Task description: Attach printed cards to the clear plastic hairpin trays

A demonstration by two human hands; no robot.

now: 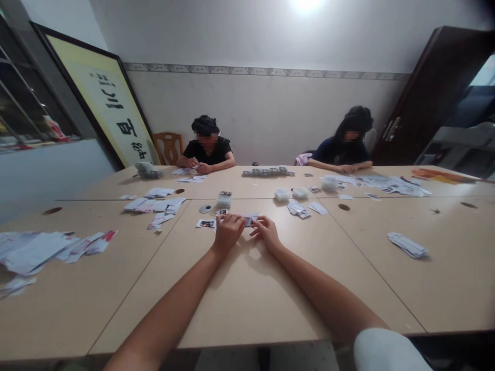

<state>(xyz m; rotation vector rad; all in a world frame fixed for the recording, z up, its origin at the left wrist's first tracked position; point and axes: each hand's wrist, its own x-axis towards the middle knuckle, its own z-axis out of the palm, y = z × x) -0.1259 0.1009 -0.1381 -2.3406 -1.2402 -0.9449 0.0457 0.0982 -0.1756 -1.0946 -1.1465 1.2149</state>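
In front of me, over the middle of the table, a small dark-and-white card (248, 221) sits between my two hands. My left hand (229, 230) is closed on its left end. Curled fingers of my right hand (267, 231) pinch at its right edge, with part of the contact hidden. A printed card with a dark picture (206, 223) lies just left of my left hand, and another picture card (221, 212) is partly covered behind it. Beyond my left hand stands a stack of clear plastic cases (225, 199).
A round grey disc (205, 209) lies near the stack. White paper slips (154, 205) are spread on the left, larger papers (36, 250) farther left, a slip bundle (407, 245) on the right. Two people (208, 147) (344, 141) sit across the table (278, 304), hands on papers.
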